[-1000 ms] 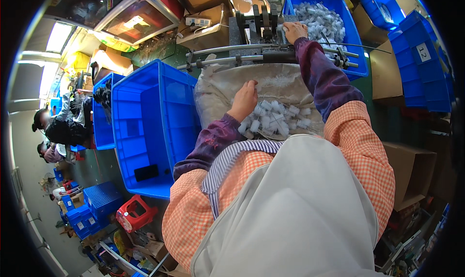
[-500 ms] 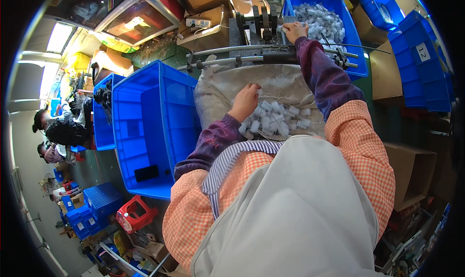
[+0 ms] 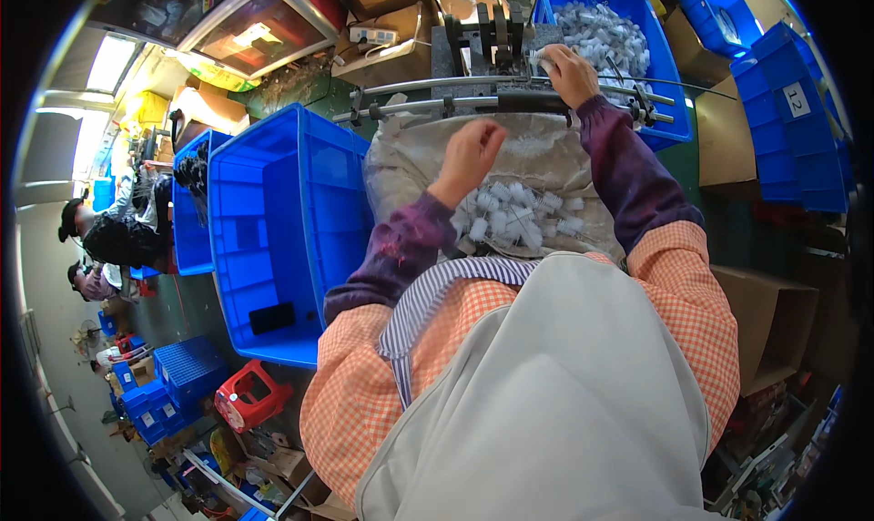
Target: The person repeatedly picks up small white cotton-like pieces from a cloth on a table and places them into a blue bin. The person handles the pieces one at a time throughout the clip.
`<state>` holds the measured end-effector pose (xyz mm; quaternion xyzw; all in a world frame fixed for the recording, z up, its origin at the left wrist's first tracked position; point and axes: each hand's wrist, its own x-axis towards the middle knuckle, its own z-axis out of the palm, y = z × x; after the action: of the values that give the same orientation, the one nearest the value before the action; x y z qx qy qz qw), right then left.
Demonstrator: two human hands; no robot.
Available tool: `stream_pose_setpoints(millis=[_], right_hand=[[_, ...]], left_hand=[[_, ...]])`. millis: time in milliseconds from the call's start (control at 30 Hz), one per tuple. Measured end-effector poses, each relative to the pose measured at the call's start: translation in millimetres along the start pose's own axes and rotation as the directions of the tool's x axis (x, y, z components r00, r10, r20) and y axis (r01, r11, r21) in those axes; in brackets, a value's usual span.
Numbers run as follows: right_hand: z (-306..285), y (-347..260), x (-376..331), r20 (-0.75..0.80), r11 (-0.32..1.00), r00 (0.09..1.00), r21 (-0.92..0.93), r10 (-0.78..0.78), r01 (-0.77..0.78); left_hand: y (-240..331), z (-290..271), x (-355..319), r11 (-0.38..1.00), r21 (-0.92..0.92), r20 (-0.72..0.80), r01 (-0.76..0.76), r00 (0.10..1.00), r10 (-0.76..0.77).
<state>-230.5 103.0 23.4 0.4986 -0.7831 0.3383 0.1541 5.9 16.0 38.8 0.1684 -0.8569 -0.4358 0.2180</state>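
Observation:
My right hand [image 3: 572,75] is closed beside the metal machine [image 3: 499,43], with a small white bristle brush [image 3: 543,61] showing at its fingertips. Lower and to the left, my left hand [image 3: 470,161] hovers above the cloth, thumb and fingers pinched together. Whatever may be between those fingers is too small to make out. Several white bristle brushes [image 3: 519,216] with thin wire stems lie heaped on the beige cloth [image 3: 410,166] in front of me, just right of my left wrist.
Metal rods [image 3: 414,91] cross in front of the machine. A deep blue crate [image 3: 305,148] stands at left, with a dark flat object [image 3: 272,318] inside. Another blue crate [image 3: 672,93] at far right holds many white pieces. A red stool [image 3: 253,395] and co-workers are farther left.
My left hand has moved up and away from the brush heap toward the rods. My right hand has drawn back slightly to the right and nearer, and a white brush now shows in it.

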Motion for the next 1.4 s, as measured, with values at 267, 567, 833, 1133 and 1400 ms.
stream_pose_setpoints(millis=[267, 567, 833, 1133, 1400], right_hand=[[-49.1, -64.6, -27.5, 0.087, 0.955, 0.996, 0.296, -0.037, 0.009], [-41.2, -43.9, -17.3, 0.609, 0.737, 0.755, 0.622, -0.243, -0.264], [43.8, 24.6, 20.3, 0.093, 0.938, 0.969, -0.288, 0.227, -0.192], [60.9, 27.6, 29.0, 0.139, 0.884, 0.952, -0.428, 0.271, -0.190], [60.1, 27.6, 32.2, 0.176, 0.870, 0.931, -0.444, 0.319, -0.214]], left_hand=[[28.9, 9.5, 60.0, 0.998, 0.039, -0.095, -0.051, 0.994, 0.055], [13.6, -2.9, 41.5, 0.949, 0.061, -0.020, -0.311, 0.950, 0.312], [-16.8, 28.2, 22.1, 0.935, 0.281, -0.012, -0.215, 0.974, 0.228], [-22.3, 30.3, 17.6, 0.955, 0.238, 0.043, -0.175, 0.985, 0.170], [-20.3, 29.7, 17.6, 0.954, 0.238, 0.042, -0.182, 0.983, 0.177]])
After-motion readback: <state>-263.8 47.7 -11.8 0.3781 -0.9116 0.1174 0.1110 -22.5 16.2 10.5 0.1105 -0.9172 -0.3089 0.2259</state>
